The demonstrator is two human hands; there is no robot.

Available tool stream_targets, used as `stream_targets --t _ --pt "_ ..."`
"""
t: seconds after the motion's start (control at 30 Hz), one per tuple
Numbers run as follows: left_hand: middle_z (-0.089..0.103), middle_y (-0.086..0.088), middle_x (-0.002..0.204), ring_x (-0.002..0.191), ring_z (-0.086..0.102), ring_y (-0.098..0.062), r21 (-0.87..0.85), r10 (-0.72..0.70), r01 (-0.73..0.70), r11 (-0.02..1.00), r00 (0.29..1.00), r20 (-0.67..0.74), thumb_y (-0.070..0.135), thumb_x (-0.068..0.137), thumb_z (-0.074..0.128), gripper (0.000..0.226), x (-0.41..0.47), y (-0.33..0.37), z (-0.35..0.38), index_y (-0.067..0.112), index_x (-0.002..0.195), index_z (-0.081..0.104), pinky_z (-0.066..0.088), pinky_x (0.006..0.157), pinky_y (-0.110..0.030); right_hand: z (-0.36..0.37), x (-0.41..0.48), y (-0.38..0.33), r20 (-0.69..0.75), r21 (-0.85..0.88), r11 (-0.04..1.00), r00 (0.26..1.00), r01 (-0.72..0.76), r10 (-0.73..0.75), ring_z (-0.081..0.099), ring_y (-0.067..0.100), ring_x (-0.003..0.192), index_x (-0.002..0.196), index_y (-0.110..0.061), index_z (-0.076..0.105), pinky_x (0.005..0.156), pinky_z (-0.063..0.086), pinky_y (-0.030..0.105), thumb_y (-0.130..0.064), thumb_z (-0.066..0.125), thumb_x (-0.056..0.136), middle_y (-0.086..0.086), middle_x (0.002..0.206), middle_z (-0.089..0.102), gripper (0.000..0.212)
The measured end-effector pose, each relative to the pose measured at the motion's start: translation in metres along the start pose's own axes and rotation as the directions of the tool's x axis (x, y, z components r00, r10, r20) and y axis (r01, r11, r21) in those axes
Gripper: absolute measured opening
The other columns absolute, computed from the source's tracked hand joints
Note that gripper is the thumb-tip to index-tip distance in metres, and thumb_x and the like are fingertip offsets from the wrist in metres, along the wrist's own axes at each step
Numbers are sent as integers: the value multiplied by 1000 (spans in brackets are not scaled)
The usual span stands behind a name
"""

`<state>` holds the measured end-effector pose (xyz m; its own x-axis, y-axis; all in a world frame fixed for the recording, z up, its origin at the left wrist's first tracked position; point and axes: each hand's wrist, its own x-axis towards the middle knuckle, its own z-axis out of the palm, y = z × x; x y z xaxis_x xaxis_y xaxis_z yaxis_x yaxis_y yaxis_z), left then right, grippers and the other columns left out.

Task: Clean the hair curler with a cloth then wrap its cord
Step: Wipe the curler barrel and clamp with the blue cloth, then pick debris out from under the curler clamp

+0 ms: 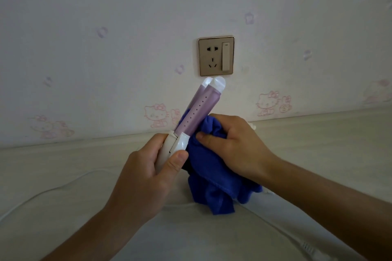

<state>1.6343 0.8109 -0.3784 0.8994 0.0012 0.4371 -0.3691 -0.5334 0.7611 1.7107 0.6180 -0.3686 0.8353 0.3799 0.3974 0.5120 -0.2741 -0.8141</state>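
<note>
On the pale cream surface (pixel 63 154), far left: a thin, smooth white cord (pixel 53 188) curves in from the frame edge toward the middle and lies loose and unwound.

Left hand (pixel 144 176): fingers curled round the glossy white plastic handle, thumb flat on its front face. A firm grip.

The lilac-and-white hair curler (pixel 203 104) is held in the air above the surface, tilted up and to the right. It has 2 slim lilac barrels side by side, matte, each capped with a rounded white tip. 1 barrel carries a row of small round holes along its length. The tips sit just below a square, bronze-toned wall socket plate (pixel 216 56) with a tall rocker switch on its right side.

A deep blue cloth (pixel 212 176), soft with a fuzzy nap, is bunched against the lower right side of the barrels. Its loose folds hang down to the surface.

Right hand (pixel 231 146): fingers closed over the bunched cloth, thumb pressing the fabric toward the barrel.

Lower right: more white cord runs across the surface to a ribbed white plug end (pixel 307 248), partly cut off by the frame edge.

Behind it all is pale wallpaper (pixel 106 6) printed with pink cartoon cats and small lilac motifs.
</note>
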Motion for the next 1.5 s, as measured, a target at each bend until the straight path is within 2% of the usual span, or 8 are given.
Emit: stream_targets --t 0.33,0.57,0.7,0.9,1.17,1.23,1.4,1.5 --pt "53 4 54 44 44 -7 16 12 -13 1000 999 32 63 85 55 30 -6 -5 5 34 90 60 37 42 -29 -37 21 -4 -327 359 930 922 -81 206 76 18 83 93 -23 76 74 63 32 -23 68 96 -1 87 78 9" --pt "58 16 58 45 49 -9 3 57 -57 998 998 -10 60 88 53 25 -1 -4 4 36 90 59 38 42 -21 2 -3 4 -19 147 989 1000 -19 22 73 19 87 99 -10 73 79 60 36 -18 66 98 5 92 77 10" --pt "56 15 56 45 49 -8 55 52 -52 997 999 7 58 88 54 18 -4 -6 -2 41 85 57 37 42 -21 3 -4 6 2 43 999 1000 -27 27 69 22 83 93 -7 70 78 57 40 -20 66 99 8 88 74 15" --pt "52 10 55 44 44 -8 87 100 -100 991 995 -3 55 89 57 23 -1 -5 -11 32 88 59 35 43 -21 -6 3 2 -184 134 991 983 22 3 73 15 85 97 -15 74 76 61 31 -21 66 98 1 89 77 9" --pt "45 9 55 46 37 -8 87 85 -85 993 996 2 61 86 59 41 1 -28 -33 22 98 63 30 44 -24 -82 25 -23 -457 492 853 886 174 83 76 33 94 94 -14 75 84 63 47 -18 68 94 14 97 77 8" --pt "52 9 58 47 41 -7 177 93 -95 980 996 16 64 85 59 43 5 -34 -41 25 104 64 34 45 -25 -100 23 -22 -491 421 880 871 221 16 76 25 90 92 -20 75 80 64 40 -20 68 93 4 92 77 7" --pt "66 18 75 60 60 -8 476 16 -48 878 997 70 74 71 62 45 10 -54 -48 47 106 58 47 56 -28 -127 -19 30 -470 -208 964 848 163 -245 65 0 79 94 -38 67 71 51 15 -22 67 90 -21 84 69 17" --pt "68 24 82 73 64 -3 537 -18 -41 843 994 104 76 65 63 54 9 -70 -46 47 111 59 47 65 -27 -141 -54 78 -415 -342 940 895 14 -165 65 1 86 108 -47 65 76 53 26 -23 70 91 -20 96 68 29"
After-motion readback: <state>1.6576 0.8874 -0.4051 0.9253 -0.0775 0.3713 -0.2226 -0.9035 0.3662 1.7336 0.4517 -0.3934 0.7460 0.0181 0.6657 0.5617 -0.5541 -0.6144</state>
